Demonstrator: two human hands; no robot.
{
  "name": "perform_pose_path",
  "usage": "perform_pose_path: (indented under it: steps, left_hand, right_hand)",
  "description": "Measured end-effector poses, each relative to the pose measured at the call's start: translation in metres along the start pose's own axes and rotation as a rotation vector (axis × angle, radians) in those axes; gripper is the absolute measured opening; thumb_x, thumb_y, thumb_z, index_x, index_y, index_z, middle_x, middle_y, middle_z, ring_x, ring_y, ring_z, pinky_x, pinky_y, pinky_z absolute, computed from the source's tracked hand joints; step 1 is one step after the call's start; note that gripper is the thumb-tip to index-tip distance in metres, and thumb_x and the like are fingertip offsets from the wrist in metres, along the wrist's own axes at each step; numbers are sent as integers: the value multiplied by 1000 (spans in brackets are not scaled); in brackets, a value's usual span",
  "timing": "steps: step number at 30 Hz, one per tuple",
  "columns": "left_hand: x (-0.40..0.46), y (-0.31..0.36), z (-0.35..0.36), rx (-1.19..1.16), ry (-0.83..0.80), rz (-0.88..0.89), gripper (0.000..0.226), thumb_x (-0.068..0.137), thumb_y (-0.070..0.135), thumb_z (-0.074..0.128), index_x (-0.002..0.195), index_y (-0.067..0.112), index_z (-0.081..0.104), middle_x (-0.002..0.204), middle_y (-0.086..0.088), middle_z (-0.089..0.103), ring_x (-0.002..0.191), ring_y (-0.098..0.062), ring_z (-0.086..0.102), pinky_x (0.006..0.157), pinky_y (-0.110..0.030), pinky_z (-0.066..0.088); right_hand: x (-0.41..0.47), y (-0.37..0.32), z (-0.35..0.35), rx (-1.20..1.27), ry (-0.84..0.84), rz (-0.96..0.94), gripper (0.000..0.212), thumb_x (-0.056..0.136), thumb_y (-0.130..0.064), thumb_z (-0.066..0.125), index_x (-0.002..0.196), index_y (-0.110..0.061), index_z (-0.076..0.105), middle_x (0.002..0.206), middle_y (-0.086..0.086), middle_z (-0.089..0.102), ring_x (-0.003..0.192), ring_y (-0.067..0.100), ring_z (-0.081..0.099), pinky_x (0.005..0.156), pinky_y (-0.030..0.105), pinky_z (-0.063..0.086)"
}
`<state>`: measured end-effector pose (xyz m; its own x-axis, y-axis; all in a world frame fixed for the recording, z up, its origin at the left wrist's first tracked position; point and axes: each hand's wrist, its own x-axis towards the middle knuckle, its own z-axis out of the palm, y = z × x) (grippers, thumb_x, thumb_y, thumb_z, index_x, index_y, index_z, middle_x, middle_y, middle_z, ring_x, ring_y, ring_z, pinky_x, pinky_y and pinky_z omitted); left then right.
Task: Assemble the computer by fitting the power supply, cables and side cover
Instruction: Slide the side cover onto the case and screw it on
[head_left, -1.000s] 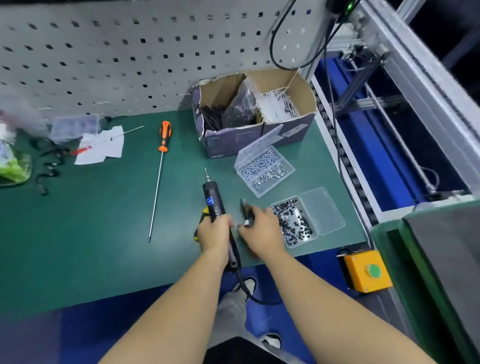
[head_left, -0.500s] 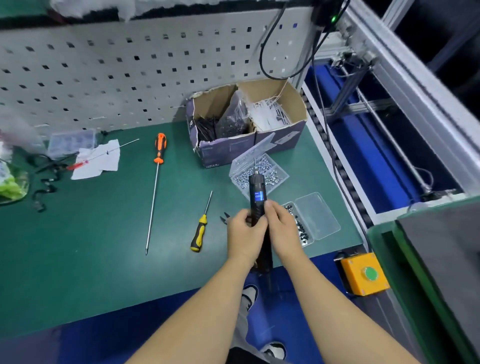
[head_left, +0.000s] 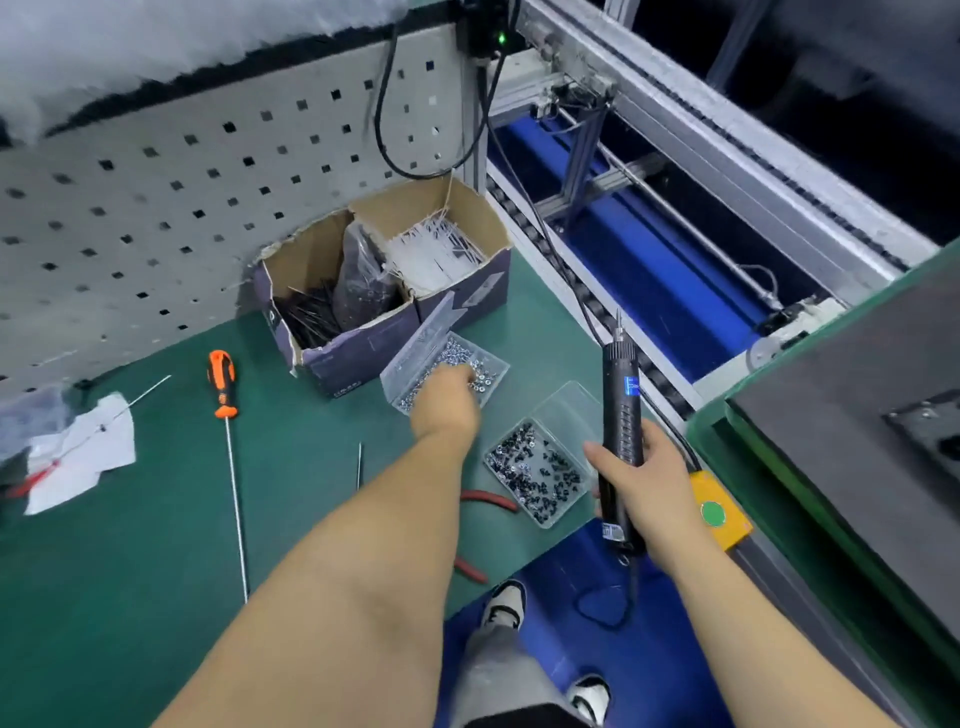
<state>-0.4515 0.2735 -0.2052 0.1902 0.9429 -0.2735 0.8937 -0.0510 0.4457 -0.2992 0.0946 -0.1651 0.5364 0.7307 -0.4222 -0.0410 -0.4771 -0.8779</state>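
Standing at the green bench (head_left: 130, 597), the person had both arms out over its right end. At the far right edge of the view a dark grey panel (head_left: 857, 415), possibly the computer case, lay on a green-rimmed tray; I could not tell more of it. Against the pegboard sat a cardboard box (head_left: 374, 291) of cable ties, and just in front of it the clear box of silver screws (head_left: 447, 364), lid raised. Nearer the bench's front edge lay a second clear box of black screws (head_left: 535, 473).

The right hand (head_left: 644, 478) gripped the black electric screwdriver (head_left: 621, 415), fingers wrapped round the barrel, its long axis upright with the bit pointing away. The left hand (head_left: 449, 395) was plainly the nearer one to the silver screws: it reached down into that box, knuckles towards me, fingertips hidden among the screws, so I could not tell whether they pinched anything. The screws lay directly under and beyond those fingers, so I judged a pick-up was next.
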Motion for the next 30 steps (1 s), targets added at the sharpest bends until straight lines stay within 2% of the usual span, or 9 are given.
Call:
perform_pose_path:
  steps: [4,7,9,14,18,21,24,27,30]
  left_hand:
    - [15,4,1,231,-35,47,30,92,0,54,115,12,68,117,-13,63,106,-37,63,84,-42,51]
    - [16,2,2,337,-41,103,17,96,6,58,110,4,67,114,-13,60,104,-36,65,83,-44,52]
    - [14,0,3,407,-34,171,15,97,8,58,109,3,67,116,-13,57,102,-35,64,83,-44,52]
    - [6,-11,6,569,4,345,25,89,-5,54,101,9,70,111,-8,62,101,-30,58,83,-39,45]
    - [3,-10,9,615,27,370,31,84,-9,54,101,12,69,100,-6,67,99,-27,56,84,-36,41]
    - [6,-10,10,590,19,377,28,85,-8,54,99,11,69,100,-7,66,100,-28,56,86,-37,41]
    - [10,-15,7,507,11,369,20,88,-3,56,83,15,65,83,-6,60,92,-28,56,77,-36,36]
    - [13,-20,7,309,36,325,21,90,3,56,71,11,59,74,-5,54,84,-30,55,71,-36,36]
    - [15,-19,6,-90,39,205,14,94,7,60,90,8,72,89,-5,65,82,-23,57,75,-32,45]
  right_hand:
    - [1,-2,-4,-2,-29,-20,41,63,-55,83,91,-39,58,78,10,57,66,35,62,65,64,57]
    - [1,1,0,-51,-28,-23,51,63,-58,79,102,-33,59,80,9,59,69,28,60,72,61,58]
    - [2,4,2,-59,-37,-31,44,69,-51,81,103,-35,59,79,5,59,69,26,59,75,59,58]
    - [5,4,10,-101,-34,-65,44,83,-33,83,120,-32,58,89,-6,64,73,9,62,72,32,55]
    - [8,2,14,-99,-44,-93,40,83,-33,83,112,-40,57,90,-3,66,71,5,62,70,30,58]
    - [7,1,16,-111,-43,-129,32,83,-33,83,98,-43,57,93,7,65,68,4,60,64,22,54]
    - [7,2,17,-127,-49,-132,33,83,-36,83,99,-47,56,93,2,66,72,7,62,65,17,54]
    - [7,2,15,-100,-58,-116,35,83,-34,83,101,-47,56,88,1,65,69,13,62,69,36,61]
    - [8,0,15,-72,-50,-113,33,84,-30,83,103,-41,58,86,6,62,70,18,62,70,43,60]
